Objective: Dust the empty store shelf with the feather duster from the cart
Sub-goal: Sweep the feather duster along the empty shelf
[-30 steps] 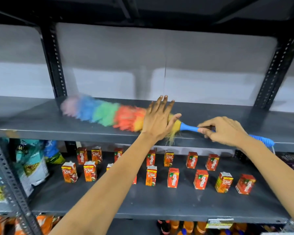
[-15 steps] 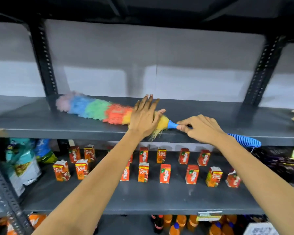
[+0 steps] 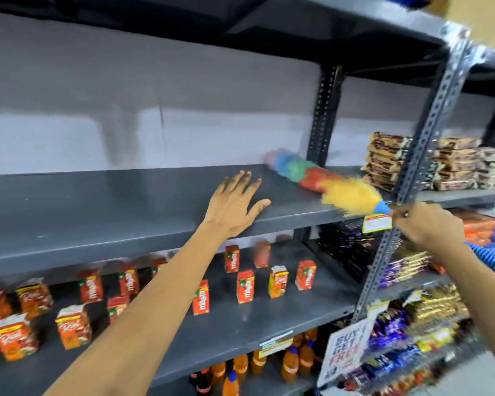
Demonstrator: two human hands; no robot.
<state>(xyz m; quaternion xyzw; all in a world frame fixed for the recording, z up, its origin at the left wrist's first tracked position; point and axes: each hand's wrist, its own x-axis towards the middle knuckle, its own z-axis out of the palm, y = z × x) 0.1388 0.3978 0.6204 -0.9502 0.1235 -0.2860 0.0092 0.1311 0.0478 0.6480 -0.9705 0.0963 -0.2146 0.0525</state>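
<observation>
Sweeping rightward, right hand [image 3: 429, 224] grips feather duster [image 3: 320, 181]; left hand [image 3: 232, 207] now flat, open on shelf [image 3: 97, 207].

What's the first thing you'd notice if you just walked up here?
The rainbow feather duster, lying across the right end of the bare grey shelf with the right hand holding its blue handle. Next, the left hand spread flat on that shelf, and the little red juice cartons below.

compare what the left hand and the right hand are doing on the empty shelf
The left hand lies open and flat on the empty shelf, holding nothing; the right hand is closed round the feather duster handle. The left rests mid-shelf; the right is off the front edge by the upright post. Both are bare.
</observation>
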